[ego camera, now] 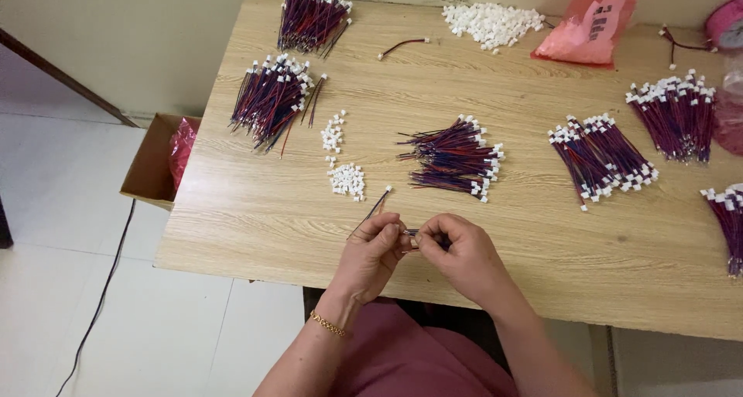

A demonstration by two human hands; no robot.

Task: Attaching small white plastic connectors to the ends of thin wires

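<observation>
Between the pinched fingertips of both hands, just above the near edge of the light wood-grain table (pixel 255 234), sits a thin red-and-dark wire lead with a small white plastic connector (pixel 379 202). The left hand (pixel 374 251) has its thumb and forefinger closed tight on the lead, whose free end runs up and away from those fingers to the white connector lying on the tabletop. The right hand (pixel 457 250) is curled the same way, fingertips pressed together on a tiny pale piece (pixel 412 237) at the spot where the two hands meet; what that piece is cannot be told. A thin gold chain bracelet (pixel 328 324) circles the left wrist.

Just beyond the left fingers lies a small heap of loose white plastic connectors (pixel 347 179), with a sparser scatter of the same white pieces (pixel 333 134) farther out. Beyond the right fingers, a fanned bundle of red-and-blue wire leads with white ends (pixel 457 159) rests near the table's middle. Well to the right of the fingers sits another such bundle (pixel 600 161). Far beyond the left fingers lie two more bundles (pixel 271 97), and at the far edge are a large pile of white connectors (pixel 492 21) and a pink plastic bag (pixel 592 22). Left of the table, on the pale floor, stands an open brown cardboard box (pixel 151 165).
</observation>
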